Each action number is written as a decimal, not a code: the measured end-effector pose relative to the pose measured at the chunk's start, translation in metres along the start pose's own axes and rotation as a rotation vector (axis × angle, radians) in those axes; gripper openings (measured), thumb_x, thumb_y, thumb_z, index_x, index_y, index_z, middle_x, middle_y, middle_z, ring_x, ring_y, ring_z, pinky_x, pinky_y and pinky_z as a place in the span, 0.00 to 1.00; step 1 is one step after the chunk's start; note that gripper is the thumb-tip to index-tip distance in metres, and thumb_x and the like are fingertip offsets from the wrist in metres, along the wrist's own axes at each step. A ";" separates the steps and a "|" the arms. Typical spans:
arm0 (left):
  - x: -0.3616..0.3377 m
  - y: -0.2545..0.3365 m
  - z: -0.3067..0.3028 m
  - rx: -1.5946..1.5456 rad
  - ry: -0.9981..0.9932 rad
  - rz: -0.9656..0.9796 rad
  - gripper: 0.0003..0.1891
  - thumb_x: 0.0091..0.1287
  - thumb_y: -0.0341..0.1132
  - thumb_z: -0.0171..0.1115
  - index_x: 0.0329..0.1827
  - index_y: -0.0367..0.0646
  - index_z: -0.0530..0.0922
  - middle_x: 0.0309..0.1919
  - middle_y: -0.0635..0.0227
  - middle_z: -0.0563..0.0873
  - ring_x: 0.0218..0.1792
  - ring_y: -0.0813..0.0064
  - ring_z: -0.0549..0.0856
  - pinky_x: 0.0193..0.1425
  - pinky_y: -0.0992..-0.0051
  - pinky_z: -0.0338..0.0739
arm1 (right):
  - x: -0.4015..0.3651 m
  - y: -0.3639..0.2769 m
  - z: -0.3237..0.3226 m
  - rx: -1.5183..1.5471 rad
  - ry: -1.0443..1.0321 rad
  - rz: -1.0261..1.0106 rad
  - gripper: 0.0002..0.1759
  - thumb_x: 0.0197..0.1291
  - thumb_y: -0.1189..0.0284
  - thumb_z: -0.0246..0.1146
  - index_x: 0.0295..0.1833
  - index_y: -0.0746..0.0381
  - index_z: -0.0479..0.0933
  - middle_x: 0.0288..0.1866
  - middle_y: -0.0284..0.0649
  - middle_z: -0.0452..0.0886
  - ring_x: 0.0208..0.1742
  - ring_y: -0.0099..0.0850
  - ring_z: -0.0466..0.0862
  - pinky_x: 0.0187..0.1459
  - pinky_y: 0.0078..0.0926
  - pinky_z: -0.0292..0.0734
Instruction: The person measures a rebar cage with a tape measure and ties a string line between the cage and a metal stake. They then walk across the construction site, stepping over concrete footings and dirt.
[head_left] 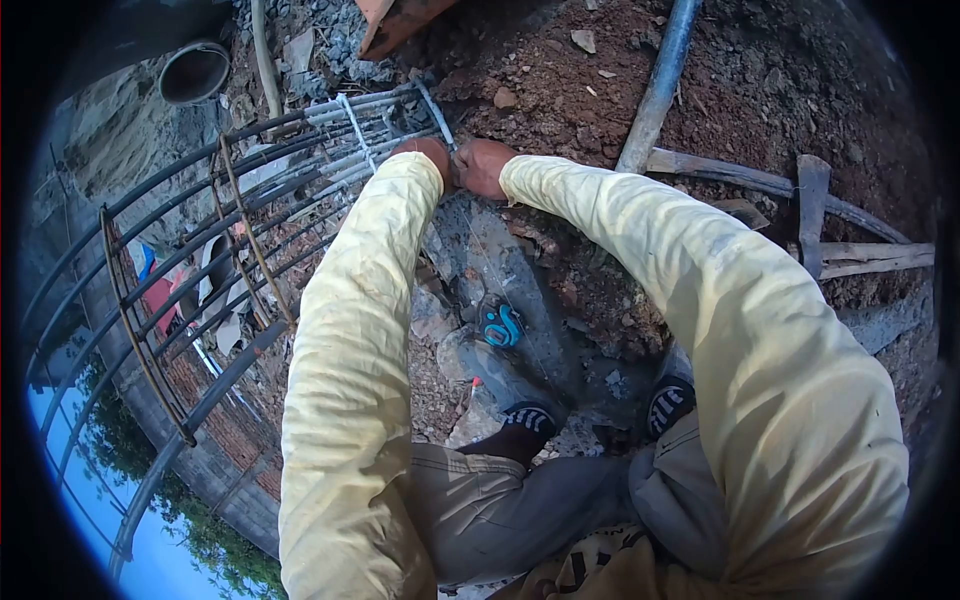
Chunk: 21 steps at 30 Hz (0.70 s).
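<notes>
A long cage of steel bars (290,180) with cross ties runs from the lower left to the upper middle. At its far end, my left hand (425,155) is bent over beside the last tie. My right hand (482,167) is closed next to it, with its fingers curled in; the two hands nearly touch. What either hand holds is too small or hidden to make out. Below them, a blue and black round object (500,325) lies on the grey concrete (530,290) near my feet.
A metal pipe (660,90) slants across reddish soil (560,85) at the upper right. Wooden pieces (812,210) lie at the right. A round pipe opening (194,73) is at the upper left. Rubble and a brick surface (215,430) show beyond the bars.
</notes>
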<state>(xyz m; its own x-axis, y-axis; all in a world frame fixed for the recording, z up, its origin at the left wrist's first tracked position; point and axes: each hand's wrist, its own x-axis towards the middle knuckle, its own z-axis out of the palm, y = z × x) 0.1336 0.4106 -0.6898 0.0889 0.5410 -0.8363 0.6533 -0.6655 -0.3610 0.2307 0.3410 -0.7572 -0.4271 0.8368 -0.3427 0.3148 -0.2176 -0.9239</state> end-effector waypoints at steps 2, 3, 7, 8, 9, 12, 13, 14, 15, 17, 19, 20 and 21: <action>-0.002 0.000 0.000 0.040 -0.002 0.017 0.17 0.53 0.39 0.61 0.44 0.41 0.82 0.47 0.55 0.82 0.50 0.57 0.81 0.54 0.65 0.76 | -0.006 -0.002 -0.005 -0.180 -0.020 -0.068 0.11 0.53 0.70 0.55 0.31 0.66 0.80 0.31 0.49 0.81 0.34 0.42 0.82 0.39 0.35 0.76; -0.006 0.001 -0.003 0.057 0.005 0.029 0.17 0.53 0.39 0.60 0.44 0.41 0.82 0.47 0.55 0.82 0.50 0.57 0.81 0.54 0.65 0.76 | -0.008 -0.003 -0.006 -0.270 -0.028 -0.100 0.12 0.52 0.70 0.55 0.32 0.67 0.81 0.32 0.49 0.82 0.36 0.43 0.83 0.40 0.35 0.77; -0.021 0.006 -0.018 0.067 0.005 0.050 0.16 0.54 0.37 0.59 0.44 0.41 0.82 0.46 0.55 0.82 0.49 0.57 0.81 0.53 0.65 0.76 | -0.003 0.000 -0.003 -0.360 -0.028 -0.133 0.13 0.54 0.69 0.54 0.32 0.68 0.77 0.31 0.54 0.79 0.35 0.48 0.81 0.43 0.39 0.75; -0.019 0.005 -0.017 0.074 0.010 0.053 0.16 0.54 0.37 0.59 0.44 0.41 0.82 0.46 0.55 0.82 0.49 0.57 0.82 0.53 0.65 0.76 | -0.005 -0.001 -0.003 -0.407 -0.021 -0.158 0.13 0.54 0.69 0.54 0.32 0.69 0.78 0.31 0.54 0.80 0.35 0.47 0.81 0.43 0.39 0.75; -0.016 0.004 -0.014 0.082 0.014 0.056 0.16 0.54 0.37 0.59 0.43 0.41 0.83 0.46 0.55 0.82 0.49 0.57 0.82 0.53 0.65 0.76 | -0.005 -0.003 -0.003 -0.453 -0.013 -0.184 0.12 0.53 0.70 0.54 0.33 0.69 0.78 0.30 0.54 0.80 0.36 0.46 0.81 0.43 0.38 0.76; -0.009 0.002 -0.008 0.061 0.017 0.047 0.15 0.54 0.37 0.59 0.43 0.41 0.83 0.46 0.56 0.83 0.49 0.57 0.82 0.52 0.63 0.77 | 0.003 -0.001 0.006 -0.652 -0.046 -0.261 0.11 0.51 0.71 0.56 0.32 0.68 0.78 0.29 0.53 0.80 0.33 0.43 0.82 0.39 0.36 0.77; -0.006 0.001 -0.006 0.044 0.017 0.041 0.15 0.54 0.37 0.59 0.43 0.42 0.83 0.46 0.56 0.83 0.49 0.57 0.82 0.52 0.63 0.77 | 0.001 -0.003 0.004 -0.674 -0.050 -0.264 0.10 0.51 0.72 0.56 0.30 0.66 0.79 0.29 0.52 0.80 0.32 0.42 0.82 0.38 0.35 0.77; -0.001 0.000 -0.004 0.074 -0.015 0.054 0.15 0.54 0.37 0.59 0.43 0.42 0.83 0.46 0.56 0.83 0.49 0.56 0.82 0.52 0.62 0.77 | 0.000 -0.005 0.002 -0.697 -0.054 -0.267 0.09 0.50 0.72 0.56 0.29 0.65 0.79 0.28 0.51 0.80 0.31 0.42 0.82 0.37 0.35 0.77; 0.005 -0.001 -0.002 0.104 -0.047 0.067 0.15 0.54 0.37 0.60 0.43 0.42 0.83 0.46 0.56 0.83 0.49 0.56 0.82 0.52 0.61 0.77 | -0.002 -0.007 0.001 -0.718 -0.059 -0.270 0.09 0.50 0.72 0.56 0.28 0.64 0.80 0.28 0.50 0.81 0.30 0.41 0.82 0.36 0.34 0.77; 0.013 -0.003 0.005 0.152 -0.068 0.094 0.15 0.54 0.37 0.60 0.43 0.43 0.83 0.46 0.57 0.83 0.48 0.56 0.82 0.51 0.60 0.77 | 0.000 -0.008 0.002 -0.741 -0.085 -0.262 0.09 0.49 0.72 0.57 0.26 0.65 0.80 0.27 0.50 0.81 0.30 0.41 0.82 0.35 0.34 0.77; 0.015 -0.003 0.007 0.188 -0.045 0.122 0.15 0.54 0.38 0.60 0.43 0.44 0.83 0.46 0.57 0.83 0.48 0.56 0.82 0.51 0.58 0.77 | -0.002 -0.013 -0.002 -0.709 -0.108 -0.235 0.09 0.49 0.73 0.57 0.25 0.66 0.80 0.27 0.50 0.81 0.30 0.42 0.82 0.35 0.34 0.77; 0.016 -0.003 0.007 0.191 -0.063 0.105 0.15 0.54 0.38 0.60 0.43 0.43 0.83 0.46 0.57 0.83 0.49 0.56 0.82 0.51 0.59 0.77 | -0.002 -0.015 -0.006 -0.665 -0.120 -0.213 0.09 0.49 0.73 0.57 0.24 0.66 0.79 0.27 0.50 0.81 0.30 0.42 0.82 0.35 0.35 0.77; 0.013 -0.001 0.003 0.193 -0.082 0.088 0.15 0.54 0.38 0.60 0.44 0.43 0.83 0.46 0.56 0.83 0.49 0.56 0.82 0.52 0.60 0.77 | -0.005 -0.020 -0.012 -0.622 -0.132 -0.190 0.09 0.48 0.73 0.57 0.24 0.67 0.79 0.27 0.50 0.81 0.31 0.43 0.82 0.35 0.35 0.77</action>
<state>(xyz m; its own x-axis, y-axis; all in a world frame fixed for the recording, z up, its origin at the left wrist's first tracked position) 0.1317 0.4169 -0.7017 0.0732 0.4380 -0.8960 0.4887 -0.7989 -0.3506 0.2370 0.3477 -0.7354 -0.6116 0.7545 -0.2381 0.6372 0.2913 -0.7135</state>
